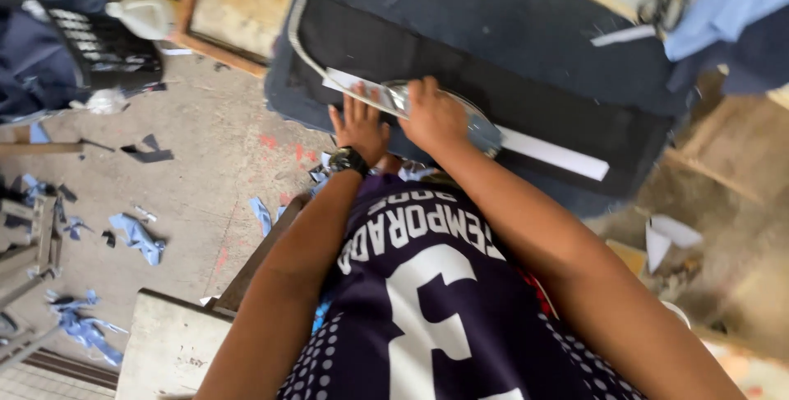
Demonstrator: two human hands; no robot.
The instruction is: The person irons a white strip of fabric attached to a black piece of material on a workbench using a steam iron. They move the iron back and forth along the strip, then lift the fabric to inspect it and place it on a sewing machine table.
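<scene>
Dark cloth is lying flat while the right hand, fingers curled round it, is pushing a shiny iron partway along the white strip, and the left hand is pressing down beside it, fingers spread.

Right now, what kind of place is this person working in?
Probably a tailoring or garment workshop. The right hand grips an iron on dark cloth, the left hand steadies it, and blue fabric scraps litter the concrete floor.

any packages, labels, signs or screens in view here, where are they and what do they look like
White plastic jug: top left, on the floor, rounded, no readable label.
Black case with rows of white tags: top left beside the jug, dark and boxy.
White paper strip: on the dark cloth, right of the right hand, long and plain.
Wristwatch: left wrist, black; its face cannot be seen.
No signs.
</scene>
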